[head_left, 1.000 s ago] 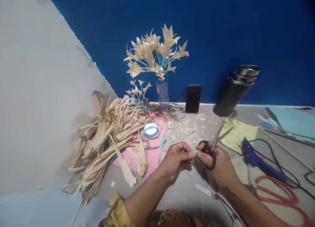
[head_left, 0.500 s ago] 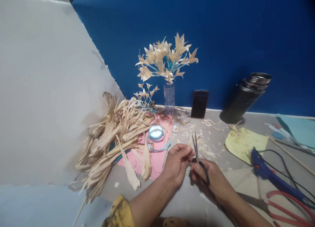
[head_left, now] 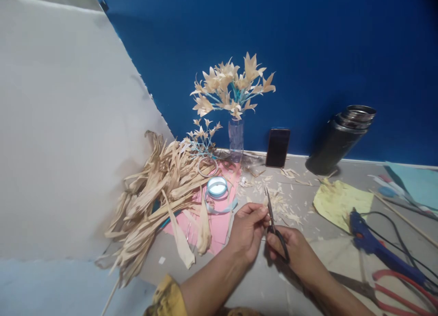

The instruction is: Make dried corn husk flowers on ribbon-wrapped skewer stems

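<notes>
My right hand (head_left: pixel 290 245) is closed around the black handles of a pair of scissors (head_left: pixel 271 211), whose narrow blades point up and look nearly together. Just left of the blades, my left hand (head_left: pixel 248 229) pinches a small pale piece of husk (head_left: pixel 265 205) between thumb and fingers, mostly hidden by them. The blades pass right beside these fingertips. Pale husk clippings (head_left: pixel 280 204) lie scattered on the table behind both hands.
Dried corn husks (head_left: pixel 153 192) are heaped at left, partly on pink paper (head_left: pixel 219 234), near a blue ribbon roll (head_left: pixel 216 188). Behind stand husk flowers (head_left: pixel 226 83) in a clear vase (head_left: pixel 236 140), a phone (head_left: pixel 278 148) and a flask (head_left: pixel 338 140). A blue glue gun (head_left: pixel 376 247) and red-handled scissors (head_left: pixel 404 291) lie right.
The scissor blades have come closer together and tilted slightly left, toward the left fingertips. My left hand has hardly moved, and the view has tipped up a little.
</notes>
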